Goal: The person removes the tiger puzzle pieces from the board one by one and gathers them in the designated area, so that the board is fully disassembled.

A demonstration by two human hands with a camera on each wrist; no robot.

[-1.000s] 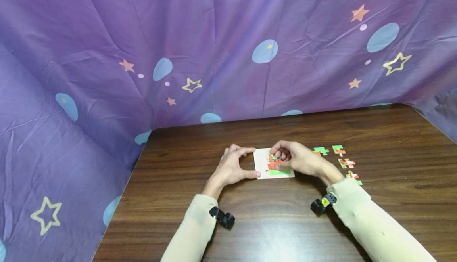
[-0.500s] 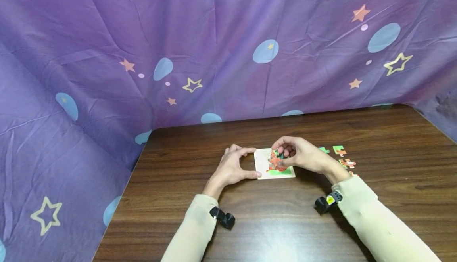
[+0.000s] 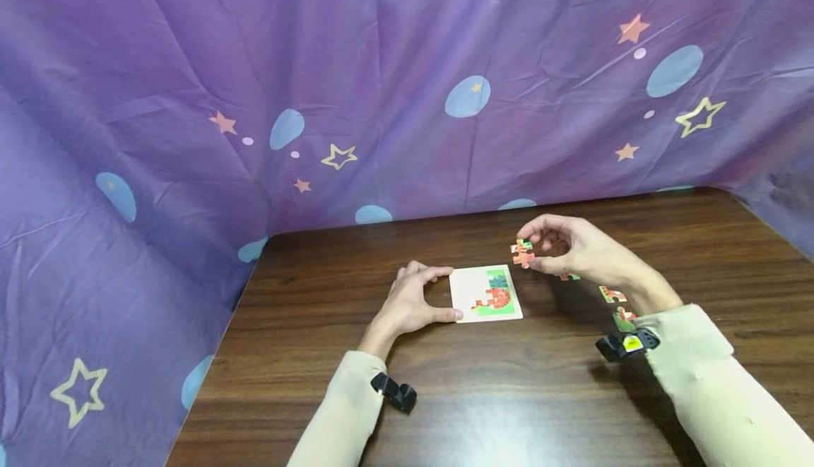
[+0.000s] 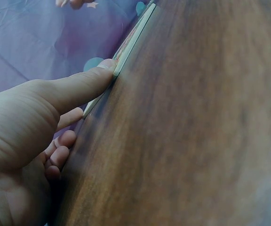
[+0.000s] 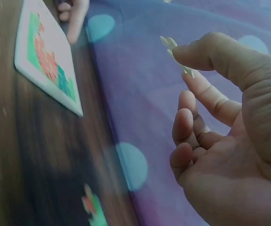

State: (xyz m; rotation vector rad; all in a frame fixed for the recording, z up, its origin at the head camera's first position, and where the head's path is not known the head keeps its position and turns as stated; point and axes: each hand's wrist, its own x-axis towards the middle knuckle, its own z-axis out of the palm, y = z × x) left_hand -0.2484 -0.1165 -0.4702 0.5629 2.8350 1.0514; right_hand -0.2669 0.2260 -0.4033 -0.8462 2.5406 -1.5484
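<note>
Over the table, right of a white puzzle board (image 3: 464, 290), my right hand (image 3: 585, 251) pinches a red and green jigsaw puzzle piece (image 3: 523, 255) between thumb and index finger. The right wrist view catches this piece (image 5: 170, 44) nearly edge-on, clear of the table. My left hand (image 3: 410, 301) steadies the board, its thumb at the near left corner and its index finger at the far left one. In the left wrist view the thumb (image 4: 86, 84) lies straight onto the board's corner. Joined red, green and teal pieces (image 3: 498, 297) cover the board's right side; its left side shows white.
Loose puzzle pieces lie right of the board: one (image 3: 613, 294) with another (image 3: 624, 318) just nearer, and a third (image 3: 568, 277) partly behind my right hand. A purple star-patterned cloth (image 3: 413, 99) hangs along the back of the wooden table (image 3: 305, 326).
My right hand, pinching the puzzle piece, has lifted off the board and moved right and away from me. My left hand has stayed at the board's left corners.
</note>
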